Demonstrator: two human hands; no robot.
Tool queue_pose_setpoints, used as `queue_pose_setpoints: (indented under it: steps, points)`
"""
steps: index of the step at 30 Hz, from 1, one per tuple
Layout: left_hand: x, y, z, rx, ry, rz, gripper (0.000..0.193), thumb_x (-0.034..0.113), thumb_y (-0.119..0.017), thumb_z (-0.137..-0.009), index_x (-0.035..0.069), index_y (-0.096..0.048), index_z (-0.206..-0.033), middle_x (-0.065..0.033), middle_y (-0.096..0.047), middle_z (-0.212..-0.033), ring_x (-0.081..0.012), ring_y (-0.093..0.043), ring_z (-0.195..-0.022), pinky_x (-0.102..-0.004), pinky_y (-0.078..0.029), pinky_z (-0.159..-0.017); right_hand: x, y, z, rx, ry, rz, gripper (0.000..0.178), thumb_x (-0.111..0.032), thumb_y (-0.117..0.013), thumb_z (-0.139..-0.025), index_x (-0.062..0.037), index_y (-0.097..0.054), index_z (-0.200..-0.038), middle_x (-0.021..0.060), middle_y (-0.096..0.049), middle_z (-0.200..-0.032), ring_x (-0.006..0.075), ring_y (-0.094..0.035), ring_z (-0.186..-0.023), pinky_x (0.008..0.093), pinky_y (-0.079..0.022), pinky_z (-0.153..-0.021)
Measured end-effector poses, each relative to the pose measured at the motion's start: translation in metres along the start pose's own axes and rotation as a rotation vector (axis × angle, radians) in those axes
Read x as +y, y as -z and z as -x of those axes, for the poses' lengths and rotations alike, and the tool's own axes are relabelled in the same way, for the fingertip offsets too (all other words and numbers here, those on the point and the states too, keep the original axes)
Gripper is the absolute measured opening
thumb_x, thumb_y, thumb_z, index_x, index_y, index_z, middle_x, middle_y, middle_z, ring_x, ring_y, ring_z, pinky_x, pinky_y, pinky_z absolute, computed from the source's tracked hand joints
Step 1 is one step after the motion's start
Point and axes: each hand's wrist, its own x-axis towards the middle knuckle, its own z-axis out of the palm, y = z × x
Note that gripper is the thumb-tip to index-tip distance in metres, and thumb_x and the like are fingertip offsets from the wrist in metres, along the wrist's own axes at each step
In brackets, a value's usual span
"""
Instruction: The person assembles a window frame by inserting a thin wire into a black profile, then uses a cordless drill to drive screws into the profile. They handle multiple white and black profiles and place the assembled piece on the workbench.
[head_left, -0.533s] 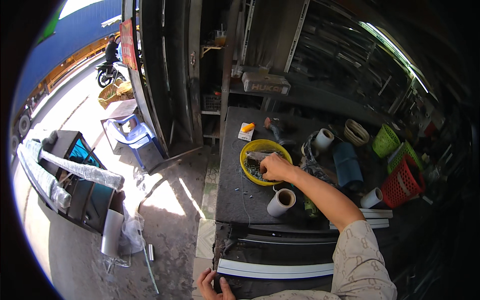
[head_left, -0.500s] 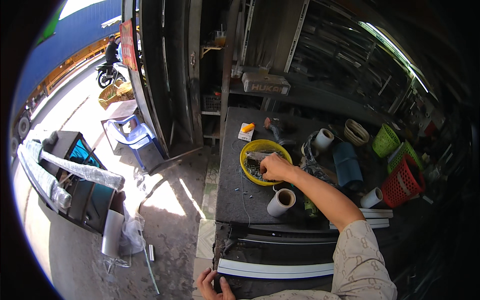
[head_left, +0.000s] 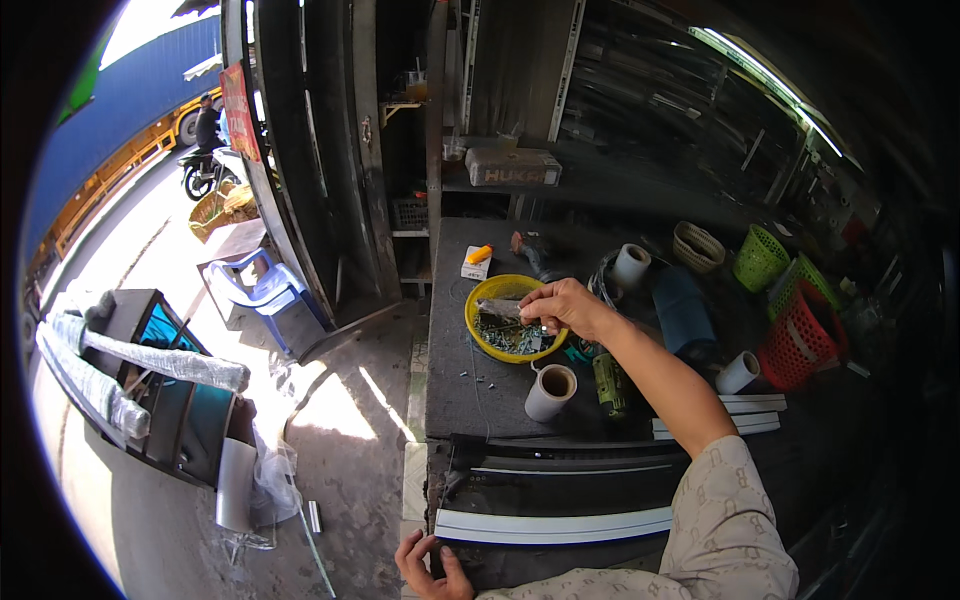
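Head view, left to right. Blue plastic chair (head_left: 262, 288) on the floor: one. Left hand (head_left: 430, 574) at the bench's near edge, by the left end of a long white strip (head_left: 553, 527); thumb and fingers apart, whether touching the strip unclear. Strip: one, probably light, smooth and easily scratched; best held along its edges.

Small box (head_left: 475, 269), one, an orange object (head_left: 480, 254) on it.

Yellow bowl (head_left: 512, 287), one, upright on the bench, with small metal bits (head_left: 512, 341), likely screws, heaped inside; too many to count. A few more lie loose left of the standing roll. Bits look hard, light singly, apt to slip; pinch across the thicker end. Bowl probably thin and flexible, weighted by its load; take opposite sides of the rim.

Right hand (head_left: 572, 306) over the bowl's right side, fingertips bunched close; cannot tell whether a bit is clamped between them.

White rolls: three, namely the standing roll (head_left: 551, 392), a far roll (head_left: 631, 266), a right-hand roll (head_left: 738, 372). Green tool (head_left: 608, 386): one. Baskets: one woven (head_left: 698, 248), two green (head_left: 758, 258), one red (head_left: 801, 340).
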Motion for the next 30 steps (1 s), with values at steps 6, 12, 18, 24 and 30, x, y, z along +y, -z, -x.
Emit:
queue_pose_setpoints:
  steps: [6,12,18,24,30]
  points:
    - [0.032,0.006,-0.020,0.019,-0.093,0.456,0.031,0.009,-0.069,-0.107,-0.002,-0.063,-0.135,-0.0191,-0.068,-0.128,-0.0312,-0.069,-0.113,-0.0396,-0.059,-0.097,-0.027,-0.056,0.147,-0.020,0.347,0.146,0.022,-0.013,-0.085,-0.091,0.0034,-0.083,-0.105,0.0061,-0.081,-0.090,0.0100,-0.067,-0.065,0.0268,-0.055,-0.060]
    - [0.084,-0.028,-0.065,-1.090,0.964,1.211,0.046,0.041,-0.048,-0.117,-0.001,-0.065,-0.128,-0.0219,-0.072,-0.120,-0.0357,-0.073,-0.102,-0.0470,-0.056,-0.086,0.011,-0.156,0.281,0.027,0.562,0.480,0.013,-0.009,-0.077,-0.087,0.0001,-0.076,-0.096,0.0159,-0.077,-0.091,0.0327,-0.079,-0.082,0.0425,-0.062,-0.070]
    - [0.079,-0.048,-0.047,-1.076,1.418,1.173,0.044,0.030,-0.044,-0.119,-0.006,-0.060,-0.140,-0.0204,-0.071,-0.122,-0.0301,-0.068,-0.096,-0.0430,-0.054,-0.083,0.036,-0.124,0.303,0.262,0.544,0.841,0.018,-0.016,-0.083,-0.091,-0.0092,-0.074,-0.105,0.0101,-0.074,-0.088,0.0317,-0.078,-0.078,0.0439,-0.063,-0.069]
    - [0.075,-0.018,-0.039,-0.905,1.110,1.012,0.028,0.006,-0.051,-0.114,-0.006,-0.062,-0.137,-0.0225,-0.072,-0.129,-0.0326,-0.074,-0.110,-0.0444,-0.062,-0.093,0.046,0.043,0.210,0.435,-0.116,1.321,0.052,-0.005,-0.078,-0.086,-0.0027,-0.065,-0.136,0.0214,-0.071,-0.133,0.0410,-0.068,-0.130,0.0525,-0.056,-0.107]
    - [0.071,-0.003,-0.013,-0.752,0.982,0.966,0.019,0.003,-0.063,-0.110,-0.002,-0.061,-0.128,-0.0199,-0.078,-0.107,-0.0300,-0.078,-0.083,-0.0403,-0.066,-0.072,0.098,0.082,0.164,0.219,-0.131,1.238,0.065,-0.004,-0.079,-0.081,0.0017,-0.062,-0.144,0.0280,-0.074,-0.130,0.0470,-0.069,-0.128,0.0528,-0.059,-0.103]
